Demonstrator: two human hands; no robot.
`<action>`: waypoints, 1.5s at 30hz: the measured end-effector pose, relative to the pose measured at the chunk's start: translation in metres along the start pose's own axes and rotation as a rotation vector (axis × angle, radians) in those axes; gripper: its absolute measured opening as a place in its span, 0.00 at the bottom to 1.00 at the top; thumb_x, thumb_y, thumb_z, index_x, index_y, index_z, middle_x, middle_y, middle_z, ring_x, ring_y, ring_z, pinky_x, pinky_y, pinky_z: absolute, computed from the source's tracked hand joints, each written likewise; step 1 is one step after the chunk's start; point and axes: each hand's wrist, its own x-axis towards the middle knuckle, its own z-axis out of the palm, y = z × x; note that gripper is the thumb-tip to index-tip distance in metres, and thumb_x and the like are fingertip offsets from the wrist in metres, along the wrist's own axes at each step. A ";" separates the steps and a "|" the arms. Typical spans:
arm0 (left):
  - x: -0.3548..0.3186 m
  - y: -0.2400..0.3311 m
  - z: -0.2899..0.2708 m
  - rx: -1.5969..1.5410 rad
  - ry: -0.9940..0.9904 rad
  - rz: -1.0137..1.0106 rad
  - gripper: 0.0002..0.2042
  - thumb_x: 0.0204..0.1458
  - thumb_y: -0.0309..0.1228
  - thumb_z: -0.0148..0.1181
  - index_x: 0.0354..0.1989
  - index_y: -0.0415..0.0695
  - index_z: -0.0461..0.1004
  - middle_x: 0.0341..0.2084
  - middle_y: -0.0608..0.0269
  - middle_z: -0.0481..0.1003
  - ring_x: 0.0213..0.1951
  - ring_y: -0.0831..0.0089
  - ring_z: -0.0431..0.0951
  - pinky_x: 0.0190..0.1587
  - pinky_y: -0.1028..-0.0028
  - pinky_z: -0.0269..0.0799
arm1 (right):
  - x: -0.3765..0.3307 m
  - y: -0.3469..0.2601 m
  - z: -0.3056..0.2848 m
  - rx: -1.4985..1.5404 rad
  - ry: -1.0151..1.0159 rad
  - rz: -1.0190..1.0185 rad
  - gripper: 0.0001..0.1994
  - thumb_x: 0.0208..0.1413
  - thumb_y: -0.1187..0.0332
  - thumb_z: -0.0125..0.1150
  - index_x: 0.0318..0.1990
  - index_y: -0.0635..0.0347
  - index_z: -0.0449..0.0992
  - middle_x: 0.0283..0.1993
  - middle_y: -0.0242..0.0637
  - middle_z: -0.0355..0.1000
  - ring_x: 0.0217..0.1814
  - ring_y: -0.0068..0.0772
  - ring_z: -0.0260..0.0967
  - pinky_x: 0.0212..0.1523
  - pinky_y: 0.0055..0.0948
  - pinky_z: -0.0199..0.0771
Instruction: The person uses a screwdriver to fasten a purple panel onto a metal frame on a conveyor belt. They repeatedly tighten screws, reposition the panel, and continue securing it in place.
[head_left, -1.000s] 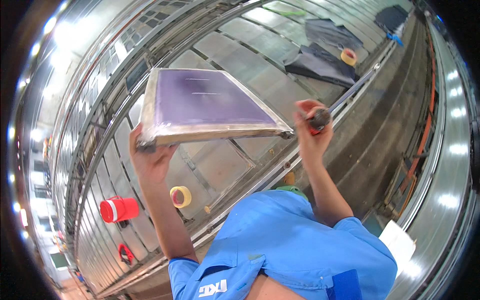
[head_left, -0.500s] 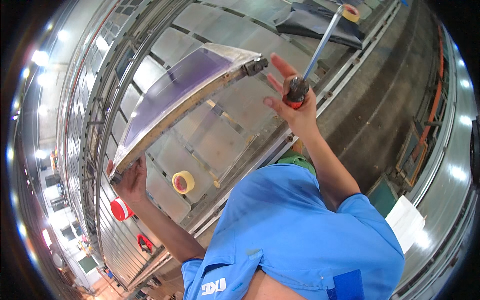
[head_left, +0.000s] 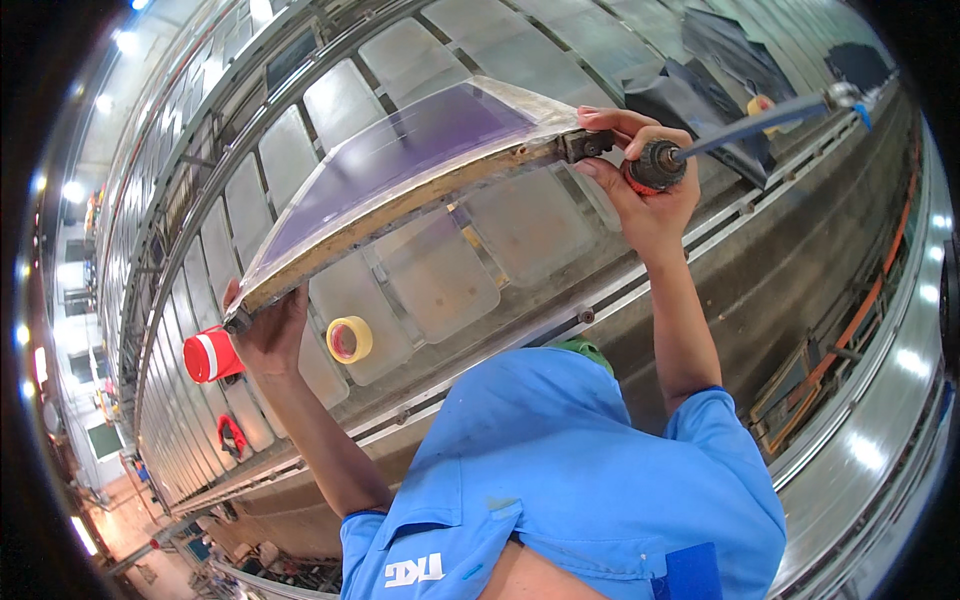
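My left hand (head_left: pixel 272 335) grips the lower left corner of a screen-printing frame (head_left: pixel 400 222), which has purple mesh and worn, pale edges. The frame is held tilted above a long row of flat, greyish panels. At its far right corner is a dark metal bracket (head_left: pixel 586 146). My right hand (head_left: pixel 655 205) has its fingers around that corner while also holding a long-shafted driver (head_left: pixel 655 168) with a black-and-red handle. The driver's steel shaft points away to the right, ending in a wider silver tip.
A cream tape roll (head_left: pixel 349 340) stands on the panels (head_left: pixel 440 275) near my left forearm. Beyond my left hand are a red container (head_left: pixel 212 356) with a white band and a red object (head_left: pixel 231 437). Black sheets (head_left: pixel 690 115) lie at the upper right beside a metal rail (head_left: pixel 720 228).
My right hand, with the driver, has come onto the frame's right corner; before, its fingers were spread beside it. The view has shifted, and the shaft now points more to the right.
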 end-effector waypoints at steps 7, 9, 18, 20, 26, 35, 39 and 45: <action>-0.009 -0.018 0.002 0.032 -0.008 0.023 0.27 0.56 0.37 0.56 0.58 0.29 0.63 0.58 0.39 0.66 0.62 0.50 0.64 0.67 0.51 0.56 | 0.011 0.007 0.004 -0.050 -0.107 -0.104 0.21 0.49 0.83 0.68 0.40 0.56 0.59 0.51 0.56 0.70 0.59 0.55 0.69 0.57 0.50 0.73; -0.010 -0.025 0.009 -0.051 -0.196 -0.054 0.27 0.56 0.38 0.56 0.58 0.29 0.63 0.58 0.39 0.66 0.63 0.50 0.64 0.67 0.51 0.56 | 0.012 0.009 0.003 -0.016 -0.097 -0.082 0.21 0.49 0.84 0.67 0.41 0.56 0.59 0.51 0.55 0.70 0.59 0.56 0.69 0.57 0.50 0.73; -0.023 -0.052 0.002 0.378 0.217 0.254 0.28 0.58 0.44 0.51 0.60 0.36 0.64 0.56 0.45 0.69 0.58 0.53 0.69 0.62 0.54 0.64 | -0.023 0.003 0.005 0.112 0.110 0.119 0.20 0.48 0.85 0.67 0.38 0.56 0.60 0.54 0.53 0.70 0.65 0.52 0.65 0.63 0.46 0.68; -0.032 -0.058 -0.036 0.408 0.141 0.164 0.26 0.57 0.45 0.53 0.59 0.39 0.65 0.52 0.49 0.72 0.53 0.58 0.73 0.54 0.57 0.71 | -0.046 -0.001 0.001 0.060 0.196 0.201 0.18 0.50 0.86 0.64 0.39 0.56 0.61 0.59 0.51 0.67 0.67 0.50 0.63 0.64 0.44 0.68; -0.063 -0.104 -0.106 0.758 0.313 0.018 0.24 0.54 0.34 0.56 0.59 0.41 0.64 0.48 0.57 0.74 0.46 0.66 0.77 0.46 0.64 0.78 | -0.143 -0.019 -0.021 0.194 0.534 0.725 0.13 0.54 0.83 0.59 0.39 0.57 0.62 0.65 0.49 0.62 0.62 0.39 0.67 0.61 0.41 0.71; -0.044 -0.191 -0.209 1.096 0.657 0.058 0.26 0.64 0.53 0.45 0.50 0.37 0.68 0.42 0.56 0.73 0.44 0.69 0.72 0.49 0.69 0.67 | -0.235 0.029 -0.063 -0.050 0.603 1.000 0.14 0.56 0.77 0.63 0.48 0.61 0.68 0.61 0.41 0.68 0.39 0.18 0.66 0.38 0.21 0.71; -0.027 -0.207 -0.256 1.343 0.767 0.264 0.30 0.64 0.56 0.41 0.42 0.35 0.71 0.35 0.54 0.73 0.40 0.65 0.72 0.48 0.66 0.66 | -0.238 0.038 -0.071 -0.201 0.479 1.049 0.23 0.54 0.75 0.66 0.58 0.66 0.71 0.47 0.28 0.70 0.37 0.14 0.63 0.38 0.16 0.65; -0.032 -0.198 -0.227 1.432 0.652 0.272 0.29 0.65 0.55 0.42 0.43 0.34 0.72 0.35 0.55 0.74 0.39 0.68 0.71 0.47 0.68 0.67 | -0.220 0.031 -0.095 0.024 0.529 1.033 0.12 0.55 0.75 0.66 0.43 0.58 0.71 0.55 0.37 0.72 0.39 0.16 0.67 0.38 0.17 0.67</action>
